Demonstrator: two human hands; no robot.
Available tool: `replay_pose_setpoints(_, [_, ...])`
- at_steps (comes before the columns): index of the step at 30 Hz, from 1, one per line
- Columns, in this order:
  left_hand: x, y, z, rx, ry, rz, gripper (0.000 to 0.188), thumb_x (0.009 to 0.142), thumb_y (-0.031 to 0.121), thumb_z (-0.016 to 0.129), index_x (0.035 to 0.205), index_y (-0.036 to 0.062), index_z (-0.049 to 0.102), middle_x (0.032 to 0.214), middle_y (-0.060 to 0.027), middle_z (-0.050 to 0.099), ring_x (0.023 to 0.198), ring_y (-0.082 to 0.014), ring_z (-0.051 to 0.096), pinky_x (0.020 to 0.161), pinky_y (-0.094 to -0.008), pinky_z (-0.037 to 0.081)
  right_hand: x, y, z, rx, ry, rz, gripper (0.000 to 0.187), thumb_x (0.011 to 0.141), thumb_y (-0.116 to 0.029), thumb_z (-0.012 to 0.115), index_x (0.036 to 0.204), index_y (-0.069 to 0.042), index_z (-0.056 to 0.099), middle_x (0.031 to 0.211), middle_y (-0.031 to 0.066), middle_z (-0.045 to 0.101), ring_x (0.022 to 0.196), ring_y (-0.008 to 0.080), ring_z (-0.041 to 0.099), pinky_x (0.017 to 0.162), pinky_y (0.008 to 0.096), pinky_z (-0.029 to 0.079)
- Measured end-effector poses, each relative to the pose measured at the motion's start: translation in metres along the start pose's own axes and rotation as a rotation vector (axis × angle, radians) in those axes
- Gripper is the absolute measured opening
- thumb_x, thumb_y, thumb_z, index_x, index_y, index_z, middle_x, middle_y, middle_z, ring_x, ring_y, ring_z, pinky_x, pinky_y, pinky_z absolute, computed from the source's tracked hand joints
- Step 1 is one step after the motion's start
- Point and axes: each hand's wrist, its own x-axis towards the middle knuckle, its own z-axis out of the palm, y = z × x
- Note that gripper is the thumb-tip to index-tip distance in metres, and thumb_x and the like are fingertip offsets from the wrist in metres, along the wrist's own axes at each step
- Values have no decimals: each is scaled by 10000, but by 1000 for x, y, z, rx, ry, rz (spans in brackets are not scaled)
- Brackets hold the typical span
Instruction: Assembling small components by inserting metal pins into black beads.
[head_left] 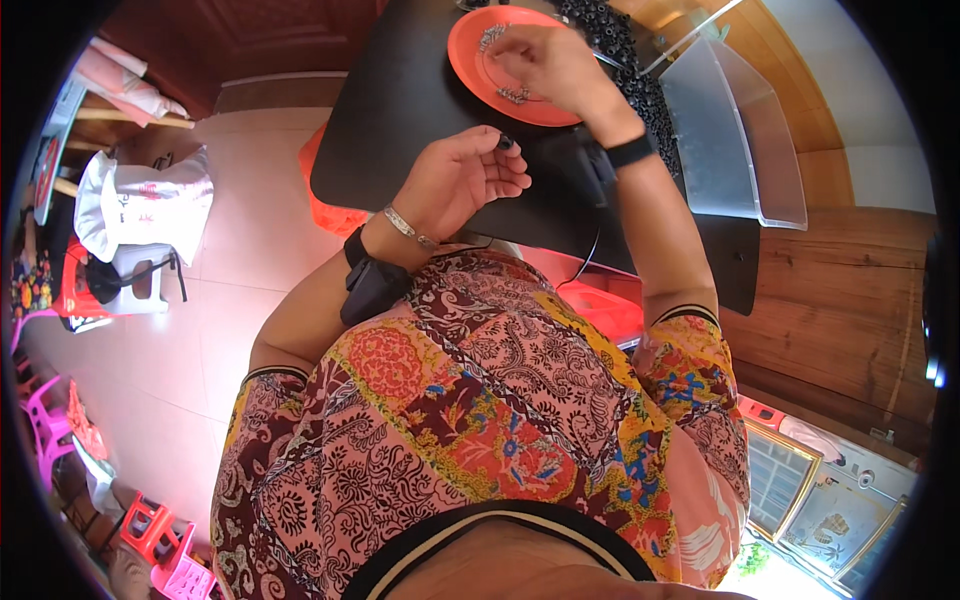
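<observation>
My left hand [465, 180] is palm up above the black table, its fingers curled. Between its thumb and index finger sits a small black ring-like part [505, 142]. My right hand [555, 65] reaches over an orange plate [470, 75], with thumb and fingertips drawn together near the plate's middle. Whatever those fingertips may hold is too small to make out. Small silvery metal pieces [515, 95] lie in the plate below the hand, and more silvery pieces [491, 38] are by its far side.
A heap of small black parts [655, 110] spreads along the right of the black table [360, 130]. Beside it stands a translucent plastic bin [730, 130]. A thin dark cable [592, 255] hangs over the near edge. A red stool [610, 312] is under the table.
</observation>
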Motion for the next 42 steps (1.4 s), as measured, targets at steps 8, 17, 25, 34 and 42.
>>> replay_pose_setpoints(8, [3,4,15,67,-63,44,227,934,247,503,1000,40,569,935,-91,625,850,-219,616,777,-318,471,-92,-36,9,564,300,-35,102,890,-9,625,982,-10,670,893,17,675,822,76,616,756,213,500])
replay_pose_setpoints(17, [5,-9,22,158,-51,-40,233,943,230,474,1044,45,572,925,-77,632,853,-195,614,765,-304,468,-113,-29,27,380,498,-181,109,825,16,659,919,-37,674,831,52,648,716,141,648,620,261,524])
replay_pose_setpoints(25, [3,-8,24,201,29,-38,238,936,228,469,1055,51,575,968,-53,630,850,-171,602,773,-310,466,-119,-25,31,198,522,-242,124,800,32,666,901,-40,669,868,81,675,832,213,656,719,300,529])
replay_pose_setpoints(34, [0,-8,25,199,-7,3,239,949,228,428,1036,57,571,973,-37,610,912,-150,575,815,-308,445,-124,-34,38,216,613,-267,151,749,-17,678,893,-63,684,859,66,653,815,250,646,721,336,539])
replay_pose_setpoints(42, [-5,-3,14,247,-49,12,251,958,261,437,954,47,566,933,-83,597,877,-215,587,801,-318,451,-143,-1,-6,-85,510,-136,139,770,-16,686,906,-47,679,855,88,661,827,259,646,727,324,513])
